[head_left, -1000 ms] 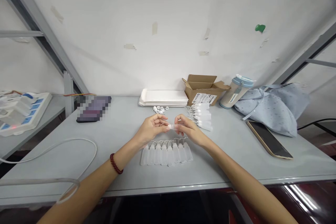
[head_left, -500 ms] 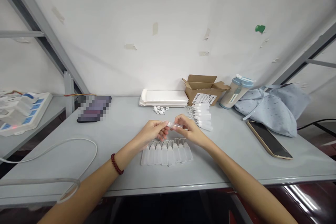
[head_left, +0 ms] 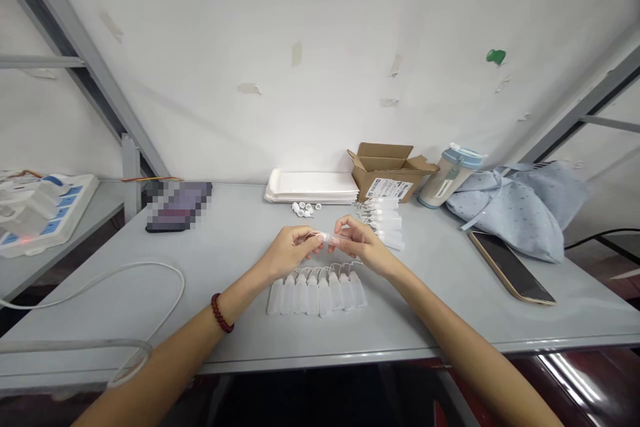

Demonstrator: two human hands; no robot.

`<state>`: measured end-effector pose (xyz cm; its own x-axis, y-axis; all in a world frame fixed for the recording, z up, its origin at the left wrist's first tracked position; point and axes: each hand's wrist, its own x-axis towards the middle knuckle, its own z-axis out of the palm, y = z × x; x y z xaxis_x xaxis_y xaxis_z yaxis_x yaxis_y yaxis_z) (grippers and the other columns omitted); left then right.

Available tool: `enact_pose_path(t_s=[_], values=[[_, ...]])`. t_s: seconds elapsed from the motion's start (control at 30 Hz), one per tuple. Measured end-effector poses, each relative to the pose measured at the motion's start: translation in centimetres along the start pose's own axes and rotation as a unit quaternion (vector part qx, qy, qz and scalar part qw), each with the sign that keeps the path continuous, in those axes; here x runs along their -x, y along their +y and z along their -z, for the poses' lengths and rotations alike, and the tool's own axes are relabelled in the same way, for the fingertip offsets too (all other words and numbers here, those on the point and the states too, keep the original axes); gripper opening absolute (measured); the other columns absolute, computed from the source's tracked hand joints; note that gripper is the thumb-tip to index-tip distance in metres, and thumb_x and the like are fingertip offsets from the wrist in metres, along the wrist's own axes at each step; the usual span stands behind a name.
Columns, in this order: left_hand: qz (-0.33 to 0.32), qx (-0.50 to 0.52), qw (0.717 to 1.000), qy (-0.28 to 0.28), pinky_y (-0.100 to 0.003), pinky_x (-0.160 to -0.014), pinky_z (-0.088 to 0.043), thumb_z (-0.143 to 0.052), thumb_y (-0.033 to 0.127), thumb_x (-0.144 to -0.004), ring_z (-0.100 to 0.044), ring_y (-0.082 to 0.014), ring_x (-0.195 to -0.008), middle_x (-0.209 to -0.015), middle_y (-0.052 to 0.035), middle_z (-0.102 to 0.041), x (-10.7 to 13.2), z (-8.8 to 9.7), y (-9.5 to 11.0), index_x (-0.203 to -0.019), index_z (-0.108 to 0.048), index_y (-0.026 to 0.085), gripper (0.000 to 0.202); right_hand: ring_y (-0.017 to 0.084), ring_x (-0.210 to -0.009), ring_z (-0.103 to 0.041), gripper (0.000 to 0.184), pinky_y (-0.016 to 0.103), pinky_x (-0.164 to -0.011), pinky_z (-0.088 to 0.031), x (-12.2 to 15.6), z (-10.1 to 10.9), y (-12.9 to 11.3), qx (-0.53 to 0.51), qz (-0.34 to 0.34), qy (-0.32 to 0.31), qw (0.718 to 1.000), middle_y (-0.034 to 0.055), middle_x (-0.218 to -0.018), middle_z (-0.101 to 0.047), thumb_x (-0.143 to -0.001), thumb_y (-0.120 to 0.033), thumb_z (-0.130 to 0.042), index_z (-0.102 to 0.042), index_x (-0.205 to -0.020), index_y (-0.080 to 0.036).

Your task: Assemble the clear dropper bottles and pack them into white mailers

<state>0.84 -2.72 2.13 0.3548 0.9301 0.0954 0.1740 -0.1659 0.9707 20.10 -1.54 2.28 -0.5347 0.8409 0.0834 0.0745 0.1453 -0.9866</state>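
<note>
A grey desk [head_left: 150, 320] carries the work, and the largest things on it sit toward its far right corner: a blue dotted cloth bundle [head_left: 515, 207], a phone [head_left: 511, 265] lying flat just beside it nearer the right edge, an open cardboard box [head_left: 387, 170] and a lidded cup [head_left: 450, 177] against the far edge. A stack of white trays [head_left: 311, 188] lies at the middle of the far edge, with a few loose white caps [head_left: 305, 209] just in front of it. A white cable [head_left: 125, 273] loops along the left part of the desk. Near the middle, a row of small translucent bottles [head_left: 317, 290] lies side by side, eight or so, and looks like finished work; a second pile of similar bottles [head_left: 385, 220] lies just beside the box, likely the stock left to handle, though whether those are capped is too small to tell. Above the row, the left hand [head_left: 290, 250] and the right hand [head_left: 360, 243] meet over the desk, fingers of both pinched on one small bottle [head_left: 330, 238] held level between them, clear of the surface. By these signs the job is well under way, with this bottle in hand and more waiting.
</note>
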Motion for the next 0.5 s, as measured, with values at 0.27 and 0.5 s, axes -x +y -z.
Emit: enact_pose_path(t_s=[0.27, 0.5], values=[[-0.042, -0.07, 0.996, 0.021, -0.024, -0.063, -0.041, -0.054, 0.036, -0.083, -0.055, -0.0165, -0.071, -0.079, -0.0032, -0.068, 0.34, -0.08, 0.09, -0.083, -0.07, 0.017, 0.024, 0.008, -0.047, -0.031, 0.027, 0.024, -0.048, -0.02, -0.13, 0.32, 0.43, -0.079, -0.025, -0.019, 0.996, -0.0019, -0.066, -0.063, -0.08, -0.04, -0.063, -0.044, -0.086, -0.023], [-0.049, -0.066, 0.997, 0.011, -0.024, -0.065, -0.041, -0.056, 0.035, -0.082, -0.056, -0.0169, -0.075, -0.083, -0.0039, -0.068, 0.48, -0.23, 0.19, -0.086, -0.07, 0.017, 0.023, 0.009, -0.045, -0.03, 0.025, 0.024, -0.047, -0.017, -0.02, 0.24, 0.0, -0.078, -0.041, -0.023, 0.996, -0.005, -0.057, -0.054, -0.082, -0.043, -0.059, -0.045, -0.084, -0.022]])
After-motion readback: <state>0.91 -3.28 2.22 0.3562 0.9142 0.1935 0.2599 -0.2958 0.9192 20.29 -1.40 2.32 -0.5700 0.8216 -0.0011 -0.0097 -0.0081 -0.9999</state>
